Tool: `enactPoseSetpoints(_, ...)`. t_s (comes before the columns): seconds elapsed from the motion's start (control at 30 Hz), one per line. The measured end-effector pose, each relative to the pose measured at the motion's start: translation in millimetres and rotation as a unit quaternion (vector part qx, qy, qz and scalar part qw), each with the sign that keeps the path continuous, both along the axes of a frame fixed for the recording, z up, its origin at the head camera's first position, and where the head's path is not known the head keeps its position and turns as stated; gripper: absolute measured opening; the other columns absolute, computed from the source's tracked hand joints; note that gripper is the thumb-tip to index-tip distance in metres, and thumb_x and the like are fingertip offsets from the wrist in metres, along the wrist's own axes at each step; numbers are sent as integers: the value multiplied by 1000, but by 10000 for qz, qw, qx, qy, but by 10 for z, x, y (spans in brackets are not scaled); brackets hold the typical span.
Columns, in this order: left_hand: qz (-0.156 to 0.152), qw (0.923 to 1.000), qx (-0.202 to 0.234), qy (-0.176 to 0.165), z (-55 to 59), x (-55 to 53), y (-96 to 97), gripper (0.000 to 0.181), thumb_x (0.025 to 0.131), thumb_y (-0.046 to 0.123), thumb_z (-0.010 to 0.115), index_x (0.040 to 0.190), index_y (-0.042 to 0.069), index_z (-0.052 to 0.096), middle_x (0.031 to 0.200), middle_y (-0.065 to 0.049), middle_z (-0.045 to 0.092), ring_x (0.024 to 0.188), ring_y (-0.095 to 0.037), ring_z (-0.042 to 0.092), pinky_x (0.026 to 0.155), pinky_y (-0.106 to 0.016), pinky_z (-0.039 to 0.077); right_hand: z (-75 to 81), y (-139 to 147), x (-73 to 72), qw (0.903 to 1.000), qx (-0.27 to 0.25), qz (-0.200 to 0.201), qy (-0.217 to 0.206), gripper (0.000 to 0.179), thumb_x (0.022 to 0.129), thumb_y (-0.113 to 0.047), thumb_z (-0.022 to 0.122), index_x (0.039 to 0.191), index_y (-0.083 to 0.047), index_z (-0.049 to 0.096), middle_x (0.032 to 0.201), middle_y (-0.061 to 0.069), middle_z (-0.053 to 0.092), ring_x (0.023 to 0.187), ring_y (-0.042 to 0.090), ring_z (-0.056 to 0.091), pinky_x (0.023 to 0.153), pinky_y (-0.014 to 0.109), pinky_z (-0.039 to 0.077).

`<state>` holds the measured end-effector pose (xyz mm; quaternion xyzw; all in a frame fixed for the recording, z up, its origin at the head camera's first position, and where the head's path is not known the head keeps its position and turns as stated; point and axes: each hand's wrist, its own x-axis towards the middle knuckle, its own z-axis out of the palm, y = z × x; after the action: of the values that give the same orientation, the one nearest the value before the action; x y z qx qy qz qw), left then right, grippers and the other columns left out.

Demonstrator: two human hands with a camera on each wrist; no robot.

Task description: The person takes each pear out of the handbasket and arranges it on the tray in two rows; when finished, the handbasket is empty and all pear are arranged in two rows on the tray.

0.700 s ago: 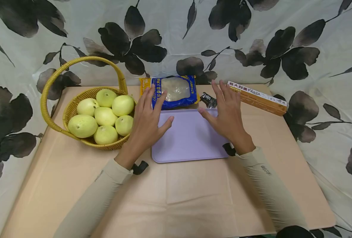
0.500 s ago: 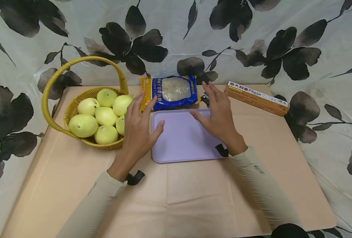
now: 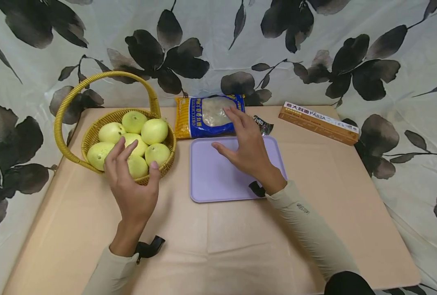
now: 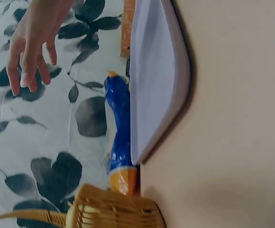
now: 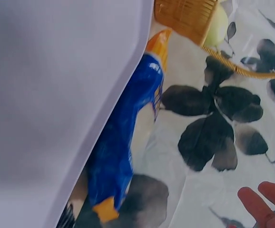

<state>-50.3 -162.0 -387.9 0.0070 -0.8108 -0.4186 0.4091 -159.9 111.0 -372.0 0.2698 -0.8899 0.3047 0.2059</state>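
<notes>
My left hand (image 3: 135, 192) hovers over the front of a yellow wicker basket (image 3: 171, 153) with a tall hoop handle, fingers spread and holding nothing. Several round yellow-green fruits (image 3: 154, 131) fill the basket; the hand hides part of the front ones. My right hand (image 3: 246, 145), fingers apart and nothing in them, is above a flat lilac tray (image 3: 211, 180). Its fingertips overlap a blue and yellow bag of orecchiette pasta (image 3: 200, 119) lying behind the tray. In the left wrist view the right hand (image 4: 33, 45) shows up high, away from the tray (image 4: 156, 76).
A small black packet (image 3: 264, 126) lies behind the tray's right corner. Farther right is an orange-brown pasta box (image 3: 318, 125). A pale cloth covers the table (image 3: 240, 246), and a floral sheet (image 3: 296, 73) hangs behind it.
My left hand has moved left and toward me, from the tray's left side to the front of the basket. The right hand has shifted left over the tray, uncovering the black packet.
</notes>
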Motion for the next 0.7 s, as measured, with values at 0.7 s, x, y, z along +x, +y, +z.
enactPoseSetpoints(0.7, 1455, 9625, 2289, -61, -231, 206, -322, 39, 91, 5, 69, 130, 3, 63, 125, 2, 46, 120, -18, 47, 96, -28, 48, -48, -490, 43, 9978, 122, 624, -183, 91, 91, -48, 83, 166, -20, 38, 168, 11, 42, 155, 30, 42, 126, 56, 35)
